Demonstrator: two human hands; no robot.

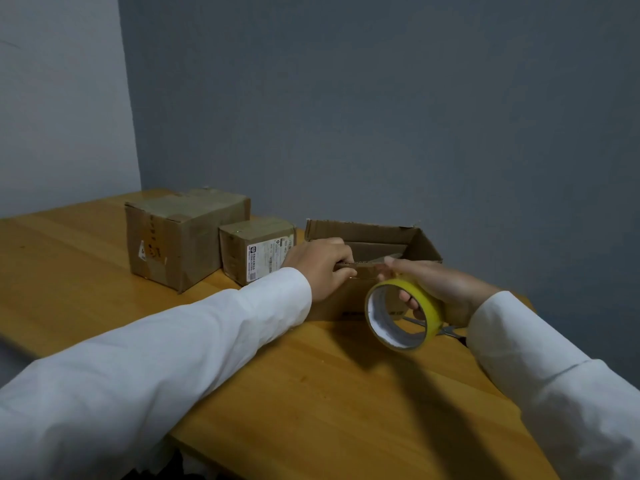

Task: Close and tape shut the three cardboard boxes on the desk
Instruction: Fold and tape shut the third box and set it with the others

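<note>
Three cardboard boxes stand on the wooden desk (104, 306). The large box (180, 237) at the left is closed and taped, and so is the small box (256, 247) with a white label beside it. The third box (381, 237) on the right stands with its flaps up. My left hand (322, 268) grips the near flap of this open box, fingers curled over its edge. My right hand (440, 285) holds a yellow tape roll (401, 313), fingers through its core, just in front of the box.
Scissors (446, 329) lie on the desk under my right hand, partly hidden. Grey walls close off the back and left. The desk's front edge runs diagonally at lower centre, with bare wood between it and the boxes.
</note>
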